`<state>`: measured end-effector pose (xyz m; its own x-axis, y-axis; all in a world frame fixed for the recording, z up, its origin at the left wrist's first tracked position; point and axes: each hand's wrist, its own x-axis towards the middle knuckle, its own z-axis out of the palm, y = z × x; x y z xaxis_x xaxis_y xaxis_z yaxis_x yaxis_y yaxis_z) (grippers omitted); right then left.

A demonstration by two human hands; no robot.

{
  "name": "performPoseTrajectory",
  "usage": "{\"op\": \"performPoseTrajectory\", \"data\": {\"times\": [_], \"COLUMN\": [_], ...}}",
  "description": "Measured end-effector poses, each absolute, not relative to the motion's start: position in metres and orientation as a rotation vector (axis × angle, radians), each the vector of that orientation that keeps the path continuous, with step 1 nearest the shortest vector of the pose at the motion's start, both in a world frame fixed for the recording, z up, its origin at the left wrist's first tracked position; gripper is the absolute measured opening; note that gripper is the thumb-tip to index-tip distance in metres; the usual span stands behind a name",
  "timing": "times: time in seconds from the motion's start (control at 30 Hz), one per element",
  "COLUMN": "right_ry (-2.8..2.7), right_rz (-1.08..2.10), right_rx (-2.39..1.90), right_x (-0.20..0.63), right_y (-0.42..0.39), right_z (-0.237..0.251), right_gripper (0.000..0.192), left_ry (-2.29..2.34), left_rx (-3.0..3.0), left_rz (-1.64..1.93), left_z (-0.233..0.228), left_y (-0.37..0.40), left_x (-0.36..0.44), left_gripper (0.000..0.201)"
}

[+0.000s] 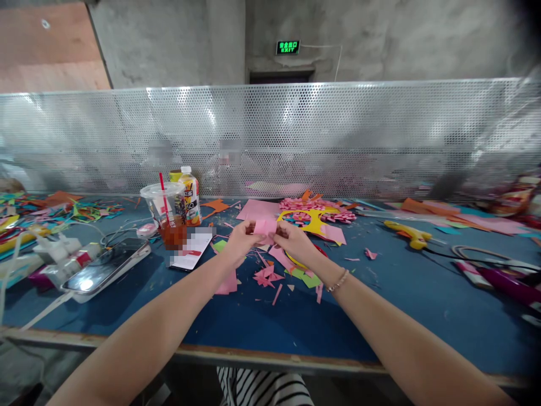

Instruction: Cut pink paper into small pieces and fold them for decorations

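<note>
Between my two hands, above the middle of the blue table, is a small piece of pink paper (265, 226). My left hand (240, 242) pinches its left edge, and the fingers of my right hand (293, 242) grip the right edge. Pink paper scraps (267, 275) and thin strips lie on the table just below. Behind my hands rest a larger pink sheet (249, 210) and a yellow paper piece with cut-out holes (313, 223). A heap of small pink paper pieces (302, 203) sits at the back.
To the left stand a plastic cup with a red straw (165, 208) and a bottle (191, 197). Phones (107, 265) and chargers (54, 254) with cables lie farther left. A yellow glue gun (409, 234) with its cord is on the right. A perforated metal panel (359, 141) borders the back.
</note>
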<state>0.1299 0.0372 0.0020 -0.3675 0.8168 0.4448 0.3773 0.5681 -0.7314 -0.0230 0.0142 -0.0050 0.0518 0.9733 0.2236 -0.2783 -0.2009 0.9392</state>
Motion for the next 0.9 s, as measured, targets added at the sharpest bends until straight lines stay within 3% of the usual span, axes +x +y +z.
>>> {"op": "performPoseTrajectory", "data": {"times": [0.33,0.6,0.9], "right_ry": [-1.883,-1.718,-1.434], "right_rz": [0.883,1.08,1.423], "right_rx": [-0.887,-0.877,-0.816], "right_x": [0.1322,0.1303,0.1291], "right_y": [0.04,0.0394,0.0324], "right_z": [0.004,0.0051,0.0093], "right_gripper": [0.011,0.024,0.014], "left_ry": [0.817,0.84,0.788], "left_rx": [1.037,1.103,1.007], "left_rz": [1.401,1.422,1.347], "left_z": [0.001,-0.003,0.0001], "left_y": [0.0128,0.0157,0.0157], "left_x": [-0.0252,-0.0268,-0.0289], "left_gripper": [0.024,0.021,0.015]}}
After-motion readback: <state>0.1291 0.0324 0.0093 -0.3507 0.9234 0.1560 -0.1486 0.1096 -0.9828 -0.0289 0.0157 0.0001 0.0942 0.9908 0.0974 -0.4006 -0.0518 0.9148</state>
